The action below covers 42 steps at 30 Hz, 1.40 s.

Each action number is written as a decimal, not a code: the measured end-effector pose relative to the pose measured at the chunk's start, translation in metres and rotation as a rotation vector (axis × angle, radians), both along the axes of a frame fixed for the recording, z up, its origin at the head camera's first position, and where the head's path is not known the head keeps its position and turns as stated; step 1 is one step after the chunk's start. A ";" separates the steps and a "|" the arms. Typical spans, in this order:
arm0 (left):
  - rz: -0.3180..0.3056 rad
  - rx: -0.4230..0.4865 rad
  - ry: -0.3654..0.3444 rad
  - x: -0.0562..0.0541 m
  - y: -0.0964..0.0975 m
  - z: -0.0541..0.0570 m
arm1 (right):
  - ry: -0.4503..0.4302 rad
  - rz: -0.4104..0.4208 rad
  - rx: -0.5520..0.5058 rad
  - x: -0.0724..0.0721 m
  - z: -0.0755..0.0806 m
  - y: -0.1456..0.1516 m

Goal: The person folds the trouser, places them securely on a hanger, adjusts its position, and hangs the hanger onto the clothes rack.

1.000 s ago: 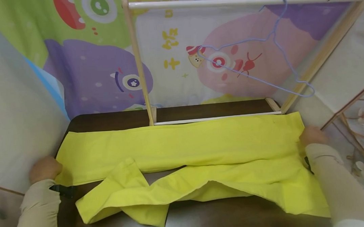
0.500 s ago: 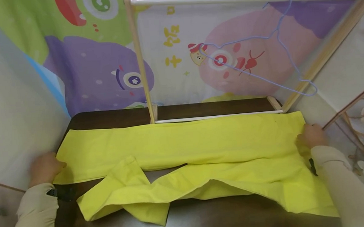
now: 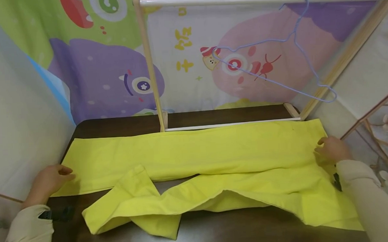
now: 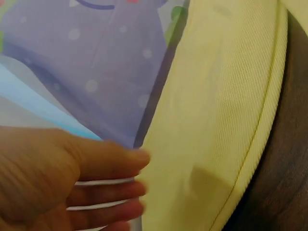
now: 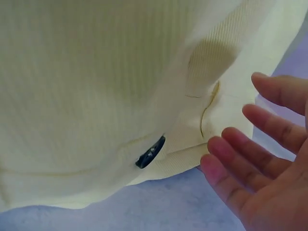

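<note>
Yellow trousers (image 3: 215, 152) lie across the dark table, the far leg flat and straight, the near leg crumpled and folded over at its end. By the hem of the flat leg, my left hand (image 3: 48, 181) has its fingers apart, holding nothing. The left wrist view shows its fingertips (image 4: 139, 156) right at the cloth's edge. At the waist end, my right hand (image 3: 335, 149) is loosely spread; in the right wrist view its fingers (image 5: 240, 149) are parted beside the waistband. A dark button (image 5: 151, 153) and a stitched buttonhole (image 5: 210, 108) show there.
Behind the trousers stands a rack with wooden side posts (image 3: 149, 65) and a white top bar (image 3: 240, 1). A blue wire hanger (image 3: 273, 79) hangs from it. Cartoon-printed cloth (image 3: 107, 74) covers the back, and pale panels (image 3: 11, 118) flank the dark table (image 3: 218, 228).
Both hands have gone from curled at the trousers' two ends to loosened, parted fingers. The left hand's fingers now reach a little over the hem. The trousers have barely moved.
</note>
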<state>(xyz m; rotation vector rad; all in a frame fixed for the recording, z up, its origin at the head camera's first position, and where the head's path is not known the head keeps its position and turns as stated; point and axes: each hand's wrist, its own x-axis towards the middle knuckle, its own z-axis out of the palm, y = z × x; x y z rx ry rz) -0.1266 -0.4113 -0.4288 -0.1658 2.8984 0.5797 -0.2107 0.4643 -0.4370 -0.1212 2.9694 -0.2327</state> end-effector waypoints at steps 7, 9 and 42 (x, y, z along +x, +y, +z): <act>-0.190 0.190 -0.206 0.005 0.007 -0.007 | -0.077 0.002 -0.080 0.016 0.006 -0.001; -0.256 0.248 -0.245 0.008 0.009 -0.010 | -0.115 0.011 -0.096 0.021 0.005 0.001; -0.484 0.494 -0.403 0.016 0.051 -0.025 | -0.485 -0.094 -0.177 0.074 0.008 0.019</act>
